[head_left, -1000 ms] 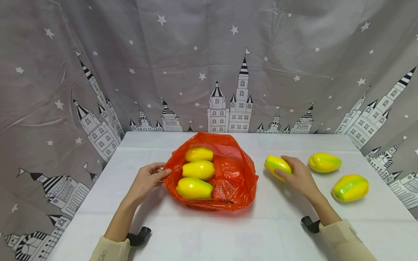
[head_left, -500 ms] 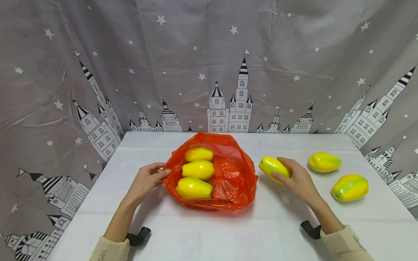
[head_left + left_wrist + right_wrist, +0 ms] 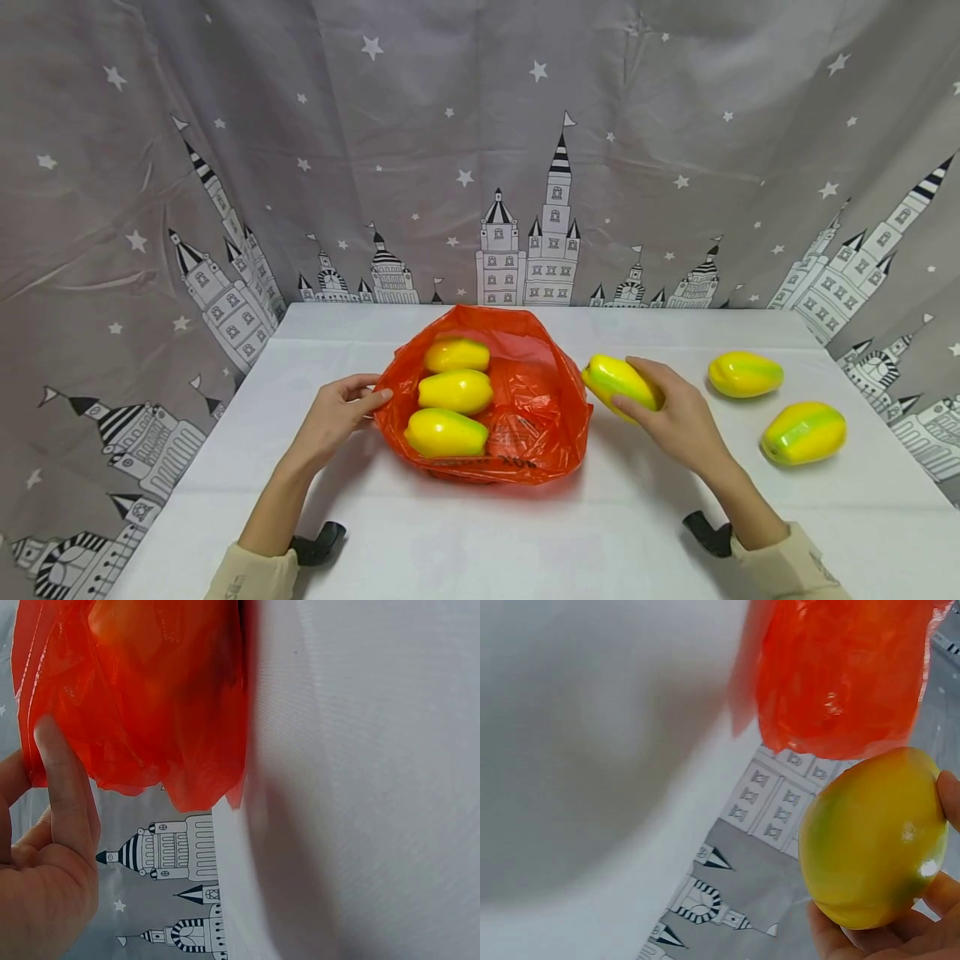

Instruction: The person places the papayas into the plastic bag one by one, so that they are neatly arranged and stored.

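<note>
A red plastic bag (image 3: pixel 532 417) stands with its mouth wide, three yellow-green papayas (image 3: pixel 456 392) lying in a column along its left side. At its left rim my left hand (image 3: pixel 341 417) pinches the plastic between thumb and fingers; the left wrist view shows the fingers (image 3: pixel 67 787) against the red film. Another papaya (image 3: pixel 618 383) is gripped in my right hand (image 3: pixel 678 412), its tip right at the bag's right rim. Seen from the right wrist, this papaya (image 3: pixel 874 836) is raised off the table, with fingers under it and the thumb on its side.
Two more papayas, one farther back (image 3: pixel 745 373) and one nearer (image 3: pixel 804 433), lie on the white-covered table (image 3: pixel 525 550) at the right. Behind the table hangs a grey curtain (image 3: pixel 420 125) printed with castles and stars.
My right hand has carried its papaya leftward, from a spot apart from the bag to the bag's right rim. The left hand and the bag have stayed in place.
</note>
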{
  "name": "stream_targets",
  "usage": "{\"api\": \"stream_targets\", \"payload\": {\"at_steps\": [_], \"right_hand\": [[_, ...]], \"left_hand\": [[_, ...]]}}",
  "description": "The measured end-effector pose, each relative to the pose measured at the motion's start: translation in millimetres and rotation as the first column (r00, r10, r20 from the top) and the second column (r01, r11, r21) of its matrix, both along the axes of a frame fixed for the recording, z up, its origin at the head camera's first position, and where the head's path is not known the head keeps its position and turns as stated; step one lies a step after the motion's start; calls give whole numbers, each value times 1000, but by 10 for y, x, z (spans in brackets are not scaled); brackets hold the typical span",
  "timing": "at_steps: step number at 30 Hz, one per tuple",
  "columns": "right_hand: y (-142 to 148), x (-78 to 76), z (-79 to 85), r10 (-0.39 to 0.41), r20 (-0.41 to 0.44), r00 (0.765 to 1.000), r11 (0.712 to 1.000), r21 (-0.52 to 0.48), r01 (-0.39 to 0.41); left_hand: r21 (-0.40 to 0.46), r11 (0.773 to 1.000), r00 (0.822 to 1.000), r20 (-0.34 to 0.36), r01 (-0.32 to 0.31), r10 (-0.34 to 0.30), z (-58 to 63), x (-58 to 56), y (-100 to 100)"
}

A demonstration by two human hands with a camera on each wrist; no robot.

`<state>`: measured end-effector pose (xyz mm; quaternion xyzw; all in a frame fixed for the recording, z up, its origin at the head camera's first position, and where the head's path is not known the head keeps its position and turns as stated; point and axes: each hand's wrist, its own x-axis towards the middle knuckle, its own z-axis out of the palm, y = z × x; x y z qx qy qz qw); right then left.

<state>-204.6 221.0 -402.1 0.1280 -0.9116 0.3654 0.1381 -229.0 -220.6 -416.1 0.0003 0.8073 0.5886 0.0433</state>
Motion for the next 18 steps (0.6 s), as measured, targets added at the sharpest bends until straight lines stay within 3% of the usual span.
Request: {"api": "stream_targets", "payload": {"at_steps": [12,18], "right_hand": [[-204,134,122,46,-129,991,998,46,-40],[-311,174,216,82,-141,987,997,19,-80]], "left_hand": [[-14,1000,1000,9,1,-1,11,1,6],[-20,1000,1000,5,8,-7,14,5,18]]}}
